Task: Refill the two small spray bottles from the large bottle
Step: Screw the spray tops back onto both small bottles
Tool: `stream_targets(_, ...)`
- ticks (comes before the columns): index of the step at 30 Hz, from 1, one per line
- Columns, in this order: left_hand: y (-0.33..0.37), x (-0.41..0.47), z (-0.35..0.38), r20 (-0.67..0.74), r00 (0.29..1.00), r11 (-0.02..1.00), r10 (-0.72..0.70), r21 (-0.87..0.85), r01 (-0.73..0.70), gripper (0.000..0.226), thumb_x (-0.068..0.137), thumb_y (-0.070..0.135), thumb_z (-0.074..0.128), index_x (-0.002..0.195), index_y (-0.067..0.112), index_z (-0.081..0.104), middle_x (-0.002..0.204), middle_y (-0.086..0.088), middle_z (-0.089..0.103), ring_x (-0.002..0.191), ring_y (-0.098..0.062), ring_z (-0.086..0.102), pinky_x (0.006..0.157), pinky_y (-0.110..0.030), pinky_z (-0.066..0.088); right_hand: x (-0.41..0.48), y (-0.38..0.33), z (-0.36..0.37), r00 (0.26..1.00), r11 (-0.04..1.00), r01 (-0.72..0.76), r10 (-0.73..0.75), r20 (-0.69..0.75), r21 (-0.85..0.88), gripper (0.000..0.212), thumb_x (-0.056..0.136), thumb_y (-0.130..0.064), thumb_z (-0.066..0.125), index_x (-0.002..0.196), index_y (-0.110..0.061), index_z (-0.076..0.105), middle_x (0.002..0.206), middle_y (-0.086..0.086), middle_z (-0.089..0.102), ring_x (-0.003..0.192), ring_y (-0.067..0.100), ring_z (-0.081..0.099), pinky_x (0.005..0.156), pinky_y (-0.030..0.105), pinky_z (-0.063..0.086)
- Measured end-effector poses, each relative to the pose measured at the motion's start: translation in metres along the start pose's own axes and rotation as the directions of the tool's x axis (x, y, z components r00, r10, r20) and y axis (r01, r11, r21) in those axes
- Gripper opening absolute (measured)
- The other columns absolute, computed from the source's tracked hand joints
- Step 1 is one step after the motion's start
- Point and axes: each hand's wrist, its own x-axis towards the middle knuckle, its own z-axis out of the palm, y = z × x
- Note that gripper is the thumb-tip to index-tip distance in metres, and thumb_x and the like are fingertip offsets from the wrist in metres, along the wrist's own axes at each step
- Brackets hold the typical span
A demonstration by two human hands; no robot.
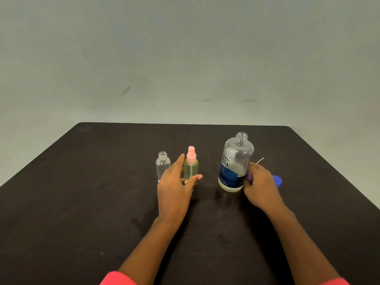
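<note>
A large bottle [236, 163], clear with a blue-and-white label, stands upright and uncapped right of centre on a black table [82, 192], a shallow layer of liquid at its base. Left of it stand 2 small bottles side by side: 1 clear bottle [163, 166] with an open neck, farthest left, and 1 yellowish bottle [191, 167] topped by a pink spray head [191, 154]. All 3 bottles sit near the middle of the tabletop, slightly toward the far side.

The person's left hand [174, 188] is spread, fingers and thumb apart, just in front of the 2 small bottles; the thumb reaches across the base of the yellowish bottle, and whether it touches cannot be told. The right hand [261, 188] rests at the lower right side of the large bottle, fingertips against its wall, with a small purple piece [249, 176] tucked between fingers and bottle; how tightly the fingers close on it cannot be told. A blue cap [277, 180] lies on the table just right of that hand, and a thin white tube [260, 160] shows behind it. Pink sleeves [117, 278] edge both forearms at the near side.

The tabletop is matte and dark with rounded far corners. Behind it rises a plain grey-green wall [185, 58] with a few faint scuffs.
</note>
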Motion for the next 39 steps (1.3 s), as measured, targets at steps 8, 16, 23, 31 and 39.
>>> stream_targets(8,0.009,0.01,-0.021,-0.174,0.965,0.979,0.197,0.078,-0.186,0.038,0.079,0.04,0.068,0.107,0.015,0.066,0.093,0.003,0.062,0.081,-0.005,0.046,0.068,-0.008,0.033,0.001,0.005,-0.001,0.993,0.999,-0.004,0.007,-0.12,0.032,0.03,0.089,0.004,0.054,0.116,-0.006,0.063,0.13,0.01,0.052,0.109,0.02,0.053,0.087,0.017,0.032)
stream_targets(16,0.0,0.021,-0.036,-0.273,0.96,0.992,0.066,0.12,-0.034,0.055,0.08,0.018,0.07,0.131,0.013,0.048,0.128,-0.01,0.046,0.118,-0.019,0.038,0.092,-0.033,0.039,-0.001,-0.014,-0.022,0.745,0.817,0.355,0.046,-0.665,0.455,0.027,0.098,-0.018,0.044,0.124,-0.014,0.053,0.126,0.014,0.057,0.115,0.02,0.058,0.097,0.026,0.045)
stream_targets(23,-0.008,0.023,-0.036,-0.034,0.986,0.986,-0.164,0.032,0.165,0.073,0.082,0.024,0.07,0.142,0.016,0.031,0.141,-0.002,0.043,0.132,-0.018,0.036,0.106,-0.034,0.031,-0.016,-0.04,-0.04,0.612,0.579,0.618,0.072,-0.788,0.532,0.029,0.094,0.005,0.049,0.122,0.0,0.042,0.135,0.029,0.039,0.124,0.027,0.051,0.101,0.029,0.045)
stream_targets(31,-0.007,0.023,-0.04,-0.019,0.962,0.957,-0.274,-0.108,0.27,0.034,0.084,0.018,0.069,0.116,0.019,0.059,0.098,0.013,0.059,0.09,-0.003,0.054,0.067,-0.005,0.033,-0.026,-0.054,-0.03,0.537,0.52,0.751,-0.122,-0.835,0.407,0.025,0.094,0.009,0.041,0.114,-0.006,0.043,0.126,0.027,0.041,0.115,0.041,0.056,0.094,0.049,0.05)
stream_targets(39,-0.007,0.019,-0.043,-0.044,0.979,0.974,-0.2,-0.113,0.194,0.035,0.082,0.017,0.071,0.115,0.021,0.061,0.104,0.017,0.061,0.091,0.005,0.055,0.078,-0.002,0.034,-0.041,-0.067,0.001,0.628,0.579,0.728,-0.35,-0.695,0.367,0.025,0.099,-0.02,0.045,0.123,-0.017,0.046,0.125,-0.027,0.047,0.109,0.015,0.06,0.091,0.036,0.052)
